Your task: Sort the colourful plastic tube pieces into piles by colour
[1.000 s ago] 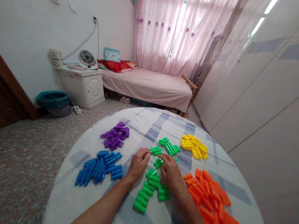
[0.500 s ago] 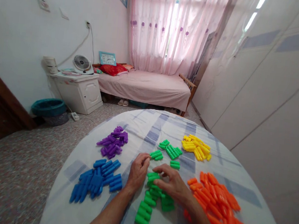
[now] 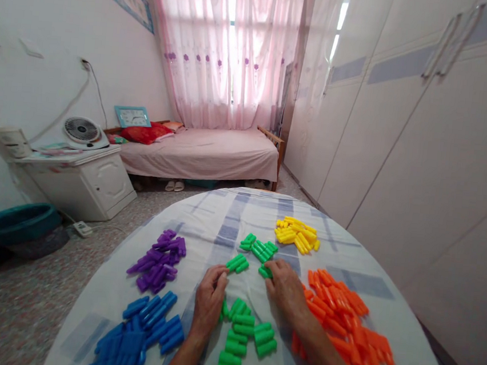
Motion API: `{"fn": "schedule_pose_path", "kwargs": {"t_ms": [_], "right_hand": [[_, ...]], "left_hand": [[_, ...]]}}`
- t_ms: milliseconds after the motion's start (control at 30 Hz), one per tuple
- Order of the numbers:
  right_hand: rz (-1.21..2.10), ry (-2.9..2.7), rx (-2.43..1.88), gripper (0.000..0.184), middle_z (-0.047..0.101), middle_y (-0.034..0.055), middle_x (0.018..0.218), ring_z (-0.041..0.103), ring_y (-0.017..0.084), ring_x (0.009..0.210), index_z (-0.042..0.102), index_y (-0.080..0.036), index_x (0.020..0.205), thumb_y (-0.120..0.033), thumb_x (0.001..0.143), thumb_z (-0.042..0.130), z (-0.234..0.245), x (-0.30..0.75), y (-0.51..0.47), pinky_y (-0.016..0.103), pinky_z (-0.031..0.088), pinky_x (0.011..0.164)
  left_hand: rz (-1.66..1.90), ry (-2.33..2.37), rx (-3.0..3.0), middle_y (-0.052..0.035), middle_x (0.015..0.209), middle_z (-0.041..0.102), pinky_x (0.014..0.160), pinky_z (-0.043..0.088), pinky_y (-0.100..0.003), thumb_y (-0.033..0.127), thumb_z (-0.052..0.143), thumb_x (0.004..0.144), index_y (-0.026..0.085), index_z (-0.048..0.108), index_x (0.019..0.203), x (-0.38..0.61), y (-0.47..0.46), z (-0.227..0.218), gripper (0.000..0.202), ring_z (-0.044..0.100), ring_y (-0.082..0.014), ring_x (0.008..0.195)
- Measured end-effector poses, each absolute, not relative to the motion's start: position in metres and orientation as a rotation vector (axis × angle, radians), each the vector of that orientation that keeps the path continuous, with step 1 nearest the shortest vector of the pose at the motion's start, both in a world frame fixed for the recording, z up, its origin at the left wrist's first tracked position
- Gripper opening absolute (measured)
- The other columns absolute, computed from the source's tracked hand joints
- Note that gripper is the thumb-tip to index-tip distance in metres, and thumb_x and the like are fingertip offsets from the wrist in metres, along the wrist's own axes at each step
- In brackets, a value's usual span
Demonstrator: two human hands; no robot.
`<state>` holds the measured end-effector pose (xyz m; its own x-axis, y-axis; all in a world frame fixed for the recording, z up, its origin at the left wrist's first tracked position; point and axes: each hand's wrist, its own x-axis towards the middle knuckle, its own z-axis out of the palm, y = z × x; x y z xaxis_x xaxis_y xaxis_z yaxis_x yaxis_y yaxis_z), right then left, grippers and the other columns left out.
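On the round table with a checked cloth (image 3: 222, 226), my left hand (image 3: 210, 300) rests knuckles up with its fingers curled, just short of a pair of green plastic pieces (image 3: 237, 262). Whether it holds anything is hidden. My right hand (image 3: 287, 289) reaches forward, and its fingertips pinch a single green piece (image 3: 265, 272). Between and below my hands lies a cluster of green pieces (image 3: 240, 338). Another green cluster (image 3: 258, 248) sits farther out.
Sorted piles surround my hands: purple (image 3: 158, 259) and blue (image 3: 138, 333) on the left, yellow (image 3: 297, 234) far right, orange (image 3: 342, 315) by my right forearm. Beyond the table are a bed (image 3: 203, 153), a white cabinet with a fan (image 3: 76, 175), and wardrobe doors (image 3: 403, 135).
The view has swung right and up. My right hand has moved forward from the near green cluster to a single green piece farther out. My left hand has drawn back slightly.
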<state>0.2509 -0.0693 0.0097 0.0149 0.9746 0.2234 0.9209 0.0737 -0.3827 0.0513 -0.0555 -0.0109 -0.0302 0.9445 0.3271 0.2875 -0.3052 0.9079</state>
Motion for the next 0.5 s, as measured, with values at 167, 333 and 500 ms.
{"fn": "schedule_pose_path", "kwargs": {"t_ms": [167,333,500], "right_hand": [[0.524,-1.988,-1.668,0.031,0.062,0.0059,0.097,0.058,0.017,0.089,0.062,-0.017,0.104,-0.015,0.074,0.053,0.028,0.246,-0.079,0.026,0.043,0.079],[0.89,-2.095,-1.331,0.036,0.064,0.0012,0.103,0.059,0.016,0.092,0.061,-0.024,0.11,-0.024,0.074,0.059,0.045,0.242,-0.092,0.025,0.045,0.079],[0.325,-1.987,-1.698,0.037,0.056,0.0089,0.121,0.049,0.02,0.114,0.055,-0.019,0.118,-0.022,0.08,0.053,0.043,0.249,-0.062,0.032,0.036,0.097]], "left_hand": [[1.35,1.304,1.62,-0.0077,0.1,0.064,0.091,0.044,-0.035,0.033,0.046,0.083,0.018,0.066,0.09,0.051,-0.056,-0.011,0.025,0.058,-0.0211,0.099],[1.375,1.311,1.601,-0.0077,0.099,0.065,0.091,0.044,-0.036,0.033,0.047,0.082,0.018,0.066,0.089,0.052,-0.056,-0.01,0.025,0.059,-0.0218,0.098],[1.383,1.299,1.616,-0.0068,0.098,0.065,0.089,0.045,-0.036,0.031,0.047,0.084,0.019,0.066,0.088,0.051,-0.056,-0.011,0.023,0.059,-0.0209,0.097]]}}
